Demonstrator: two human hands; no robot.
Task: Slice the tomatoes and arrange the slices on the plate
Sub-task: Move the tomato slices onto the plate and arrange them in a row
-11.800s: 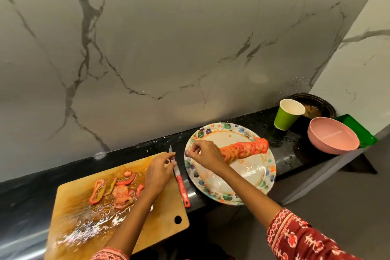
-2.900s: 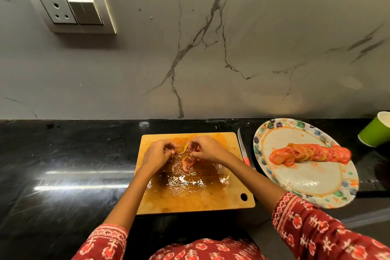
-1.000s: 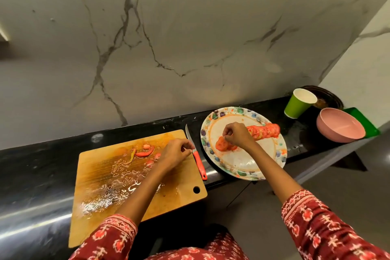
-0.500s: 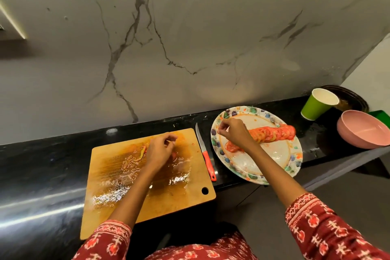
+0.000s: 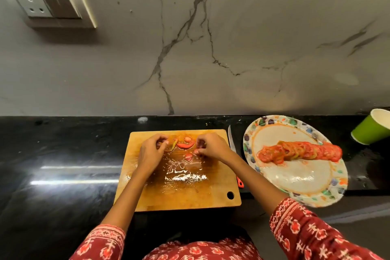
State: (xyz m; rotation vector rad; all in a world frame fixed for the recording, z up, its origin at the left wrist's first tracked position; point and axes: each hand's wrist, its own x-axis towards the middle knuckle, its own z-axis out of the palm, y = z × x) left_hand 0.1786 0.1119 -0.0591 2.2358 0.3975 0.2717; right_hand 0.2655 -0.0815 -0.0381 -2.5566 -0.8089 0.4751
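The right hand (image 5: 211, 147) hovers over the far part of the cutting board (image 5: 179, 186), its grip pressed together: fingertips pinch a small red tomato piece (image 5: 196, 151) just above the wet wood. The left hand (image 5: 150, 152) sits opposite, fingers curled in toward the thumb at the board's far edge; whether that grip actually holds a scrap cannot be told, as the fingers hide what lies under them. Between the two hands lie the leftover bits (image 5: 185, 144): a curved red end slice, a thin greenish strip beside it, and a small red chunk nearer the person. Juice and seeds glisten across the middle of the board.

Just past the board's right edge a knife (image 5: 231, 139) lies on the black bench (image 5: 63, 154), blade pointing toward the wall; the right forearm crosses over it and hides most of its red handle. Beyond it stands the patterned plate (image 5: 299, 179), hanging slightly over the bench's front edge, with the tomato slices (image 5: 299, 151) overlapped in one row across it. A green paper cup (image 5: 371, 131) stands at the far right, near the plate. A switch panel (image 5: 46, 4) sits on the marble wall, upper left.
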